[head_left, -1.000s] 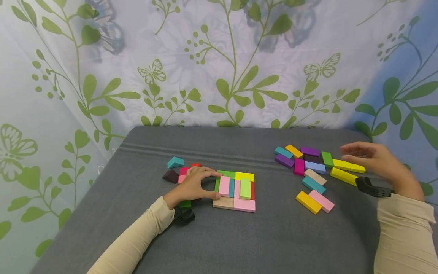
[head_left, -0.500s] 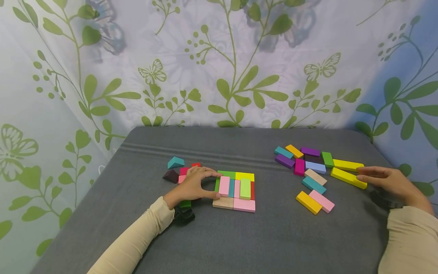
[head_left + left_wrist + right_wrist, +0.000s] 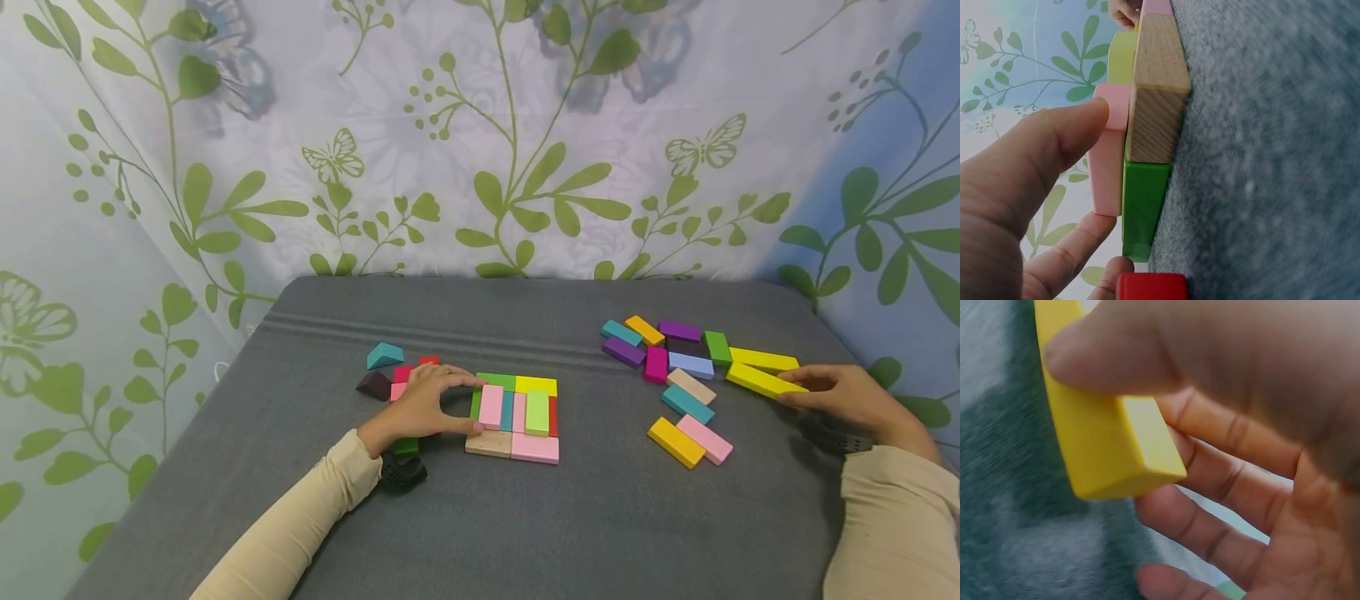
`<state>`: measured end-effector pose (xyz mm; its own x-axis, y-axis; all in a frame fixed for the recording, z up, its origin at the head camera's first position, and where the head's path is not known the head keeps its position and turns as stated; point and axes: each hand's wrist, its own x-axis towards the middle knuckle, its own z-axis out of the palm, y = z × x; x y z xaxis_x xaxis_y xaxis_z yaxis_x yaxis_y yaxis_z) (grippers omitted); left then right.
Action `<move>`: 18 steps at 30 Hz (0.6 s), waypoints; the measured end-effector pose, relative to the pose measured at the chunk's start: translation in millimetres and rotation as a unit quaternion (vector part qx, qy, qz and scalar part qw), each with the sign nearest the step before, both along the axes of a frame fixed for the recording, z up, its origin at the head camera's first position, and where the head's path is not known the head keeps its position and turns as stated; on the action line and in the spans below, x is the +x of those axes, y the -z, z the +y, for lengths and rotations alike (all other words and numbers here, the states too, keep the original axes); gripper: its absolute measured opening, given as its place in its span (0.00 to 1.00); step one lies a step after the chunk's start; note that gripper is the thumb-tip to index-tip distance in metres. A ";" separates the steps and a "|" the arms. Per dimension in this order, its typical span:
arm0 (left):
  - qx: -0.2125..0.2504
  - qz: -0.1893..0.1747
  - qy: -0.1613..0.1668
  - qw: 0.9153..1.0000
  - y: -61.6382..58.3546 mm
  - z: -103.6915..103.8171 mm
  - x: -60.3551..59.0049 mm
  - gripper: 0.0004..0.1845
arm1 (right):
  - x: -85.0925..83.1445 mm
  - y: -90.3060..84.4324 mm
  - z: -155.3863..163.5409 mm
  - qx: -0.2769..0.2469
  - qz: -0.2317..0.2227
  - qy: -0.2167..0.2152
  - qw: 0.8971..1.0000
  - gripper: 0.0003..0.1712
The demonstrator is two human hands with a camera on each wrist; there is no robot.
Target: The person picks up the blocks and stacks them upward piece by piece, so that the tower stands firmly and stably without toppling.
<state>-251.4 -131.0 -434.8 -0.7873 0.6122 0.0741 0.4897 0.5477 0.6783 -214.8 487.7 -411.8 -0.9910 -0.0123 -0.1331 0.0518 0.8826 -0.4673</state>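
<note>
Hands well apart, both engaged: the right hand (image 3: 862, 398) pinches one end of a long yellow block (image 3: 759, 379) between thumb and fingers; the left hand (image 3: 423, 404) pinches a pink block (image 3: 491, 407), thumb and finger at its two ends. Beneath everything is a grey surface (image 3: 600, 517). Taking the central rectangle of flat blocks (image 3: 489, 444) as the dial's middle, I note loose blocks (image 3: 691, 366) spread around two to three o'clock, the yellow one at their outer side, its held end seemingly raised. More lie at nine to ten o'clock, partly hidden by the left hand, including a teal block (image 3: 386, 357). Progress, in my judgement: bottom layer laid; upper layer only begun, with the pink block towards nine o'clock and a lime block (image 3: 537, 413) towards three; the loose blocks await placing.
</note>
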 end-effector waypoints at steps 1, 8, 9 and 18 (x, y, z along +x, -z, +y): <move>0.000 0.000 0.000 1.000 0.2 0.1 -0.2 0.37 | 0.2 -1.6 -1.3 0.000 0.007 0.005 1.000 0.38; -0.002 0.000 0.001 1.000 0.9 0.1 -1.2 0.37 | -2.7 -19.1 -17.2 -0.024 0.029 0.003 0.999 0.38; -0.001 0.000 0.001 1.000 1.0 0.0 -1.2 0.37 | -4.0 -21.6 -20.6 -0.025 0.029 -0.001 0.999 0.37; 0.001 -0.007 -0.001 1.000 -0.6 -0.6 0.4 0.37 | -18.4 -29.1 -58.1 -0.054 0.066 -0.058 0.995 0.25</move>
<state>-251.0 -131.5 -434.2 -0.7899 0.6098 0.0648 0.4791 0.5478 0.6859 -233.1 429.5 -382.8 -0.9909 -0.1347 0.0058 -0.1151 0.8230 -0.5563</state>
